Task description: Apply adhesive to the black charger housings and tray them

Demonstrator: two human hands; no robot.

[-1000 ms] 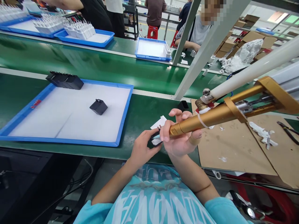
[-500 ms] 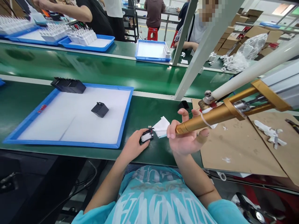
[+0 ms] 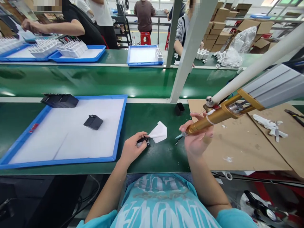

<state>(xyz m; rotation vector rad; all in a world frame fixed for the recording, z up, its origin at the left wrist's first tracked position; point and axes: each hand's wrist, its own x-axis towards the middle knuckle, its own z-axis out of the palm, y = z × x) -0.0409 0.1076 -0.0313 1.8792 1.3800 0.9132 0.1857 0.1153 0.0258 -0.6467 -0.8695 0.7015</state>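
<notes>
Our left hand point(image 3: 132, 146) pinches dark part point(image 3: 143, 141) left of paper point(image 3: 159, 131); seems light, stiff, best held by sides. Right hand point(image 3: 198, 144) grips gold tool point(image 3: 219, 116), right of paper.

Turquoise T-shirt point(image 3: 163, 199) with 2 short sleeves point(image 3: 234, 218) and large white lettering point(image 3: 166, 212).

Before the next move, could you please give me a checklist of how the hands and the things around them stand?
1. Left hand holding the part: ok.
2. Right hand holding the tool: ok.
3. Tool apart from the part: ok, there is a gap.
4. Paper free of the left hand: cannot tell, one corner lies right by it.
5. Box clear of both hands: ok.
6. Block within the tray: ok.
</notes>
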